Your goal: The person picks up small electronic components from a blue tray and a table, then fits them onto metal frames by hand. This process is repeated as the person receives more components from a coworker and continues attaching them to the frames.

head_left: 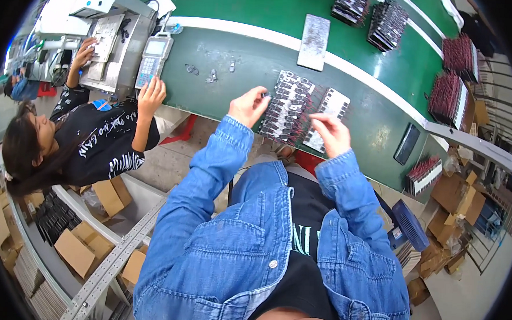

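Observation:
My left hand (249, 106) is closed in a pinch at the left edge of a tray of small black parts (286, 103). A small dark part (266, 94) shows at its fingertips. The black parts sit in rows, and thin dark red wires (306, 113) trail from their right side. Over the right part of the work, my right hand (332, 133) has thumb and forefinger brought together; what they hold, if anything, is too small to make out. Beneath and beside it lies a white slotted strip (335, 103), partly covered by the hand.
A bare, worn plate (314, 42) lies farther back. Loose small parts (212, 75) are scattered at left. A phone (407, 143) and stacked wired strips (447, 99) are at right. On the left, a co-worker (89, 134) touches a keypad device (152, 59) beside a metal machine (120, 51).

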The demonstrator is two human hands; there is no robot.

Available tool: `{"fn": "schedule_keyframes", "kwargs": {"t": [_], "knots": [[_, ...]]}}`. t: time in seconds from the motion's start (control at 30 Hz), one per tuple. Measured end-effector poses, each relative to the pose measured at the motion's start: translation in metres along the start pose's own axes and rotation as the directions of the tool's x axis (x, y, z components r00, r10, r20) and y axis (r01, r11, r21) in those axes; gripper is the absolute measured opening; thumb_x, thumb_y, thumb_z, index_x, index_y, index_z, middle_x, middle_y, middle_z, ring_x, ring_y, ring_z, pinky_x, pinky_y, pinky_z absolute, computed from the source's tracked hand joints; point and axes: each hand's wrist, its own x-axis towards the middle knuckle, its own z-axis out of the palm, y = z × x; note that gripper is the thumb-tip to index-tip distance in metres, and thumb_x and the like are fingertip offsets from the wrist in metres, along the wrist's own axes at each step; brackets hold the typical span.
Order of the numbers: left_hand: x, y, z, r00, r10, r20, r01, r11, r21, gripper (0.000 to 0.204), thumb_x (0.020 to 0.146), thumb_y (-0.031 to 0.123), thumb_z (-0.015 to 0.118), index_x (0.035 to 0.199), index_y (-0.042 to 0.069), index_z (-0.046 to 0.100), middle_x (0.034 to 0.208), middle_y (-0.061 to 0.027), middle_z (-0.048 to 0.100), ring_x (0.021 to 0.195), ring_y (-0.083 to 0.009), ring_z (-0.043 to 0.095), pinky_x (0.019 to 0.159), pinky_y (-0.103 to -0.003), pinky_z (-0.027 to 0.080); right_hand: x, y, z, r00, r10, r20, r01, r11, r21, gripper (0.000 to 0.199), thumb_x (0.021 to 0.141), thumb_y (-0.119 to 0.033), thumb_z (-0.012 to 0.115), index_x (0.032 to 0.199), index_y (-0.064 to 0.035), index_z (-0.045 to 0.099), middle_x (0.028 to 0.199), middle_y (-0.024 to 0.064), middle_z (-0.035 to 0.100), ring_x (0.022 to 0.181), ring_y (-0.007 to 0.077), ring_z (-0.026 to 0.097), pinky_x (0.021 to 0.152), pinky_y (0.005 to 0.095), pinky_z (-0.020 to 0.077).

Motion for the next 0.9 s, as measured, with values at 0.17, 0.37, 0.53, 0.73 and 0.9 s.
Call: {"fn": "schedule_keyframes", "kwargs": {"t": [0.17, 0.37, 0.53, 0.73, 0.9], "knots": [[-0.035, 0.037, 0.032, 0.994, -0.064, 0.084, 0.091, 0.922, -0.377, 0.024, 0.081, 0.006, 0.065, 0.105, 0.004, 0.063, 0.080, -0.0032, 0.065, 0.075, -0.0071, 0.060, 0.068, -0.023, 0.050, 0.011, -0.021, 0.029, 0.993, -0.102, 0.051, 0.108, 0.983, -0.145, 0.012, 0.085, -0.004, 0.061, 0.096, -0.0019, 0.064, 0.091, 0.0045, 0.063, 0.082, 0.0097, 0.058, 0.074, 0.0232, 0.0473], [-0.051, 0.054, 0.046, 0.939, -0.152, 0.308, 0.313, 0.750, -0.582, 0.024, 0.084, 0.001, 0.061, 0.108, -0.001, 0.060, 0.089, -0.0038, 0.064, 0.081, -0.0086, 0.060, 0.073, -0.023, 0.050, 0.001, -0.013, 0.014, 0.999, -0.043, -0.026, 0.043, 0.999, -0.005, 0.011, 0.084, -0.005, 0.063, 0.094, -0.0018, 0.063, 0.086, 0.0023, 0.063, 0.079, 0.0086, 0.059, 0.071, 0.0230, 0.0486], [-0.032, 0.079, 0.035, 0.900, -0.115, 0.421, 0.371, 0.709, -0.600, 0.027, 0.085, 0.000, 0.060, 0.112, -0.002, 0.057, 0.092, -0.0067, 0.065, 0.084, -0.0109, 0.062, 0.076, -0.025, 0.051, -0.001, -0.025, -0.005, 0.997, 0.006, -0.082, -0.009, 0.999, -0.036, 0.011, 0.084, -0.004, 0.062, 0.095, -0.0019, 0.063, 0.085, 0.0009, 0.063, 0.078, 0.0075, 0.058, 0.072, 0.0219, 0.0475], [-0.036, 0.080, 0.045, 0.865, -0.065, 0.497, 0.412, 0.658, -0.630, 0.027, 0.086, 0.000, 0.058, 0.113, -0.003, 0.056, 0.095, -0.0092, 0.065, 0.087, -0.0147, 0.064, 0.078, -0.027, 0.053, -0.010, -0.013, -0.019, 0.997, -0.021, -0.071, 0.020, 1.000, -0.014, 0.012, 0.084, -0.005, 0.063, 0.095, -0.0007, 0.063, 0.084, 0.0016, 0.064, 0.077, 0.0081, 0.058, 0.071, 0.0225, 0.0479], [-0.045, 0.085, 0.047, 0.826, -0.037, 0.563, 0.463, 0.614, -0.639, 0.027, 0.086, 0.000, 0.059, 0.113, -0.003, 0.056, 0.096, -0.0101, 0.065, 0.088, -0.0161, 0.064, 0.078, -0.027, 0.054, -0.020, -0.012, -0.028, 0.966, -0.250, -0.064, 0.223, 0.934, -0.279, 0.013, 0.083, -0.007, 0.064, 0.095, -0.0017, 0.063, 0.086, 0.0040, 0.065, 0.075, 0.0107, 0.062, 0.065, 0.0237, 0.0511]]}}
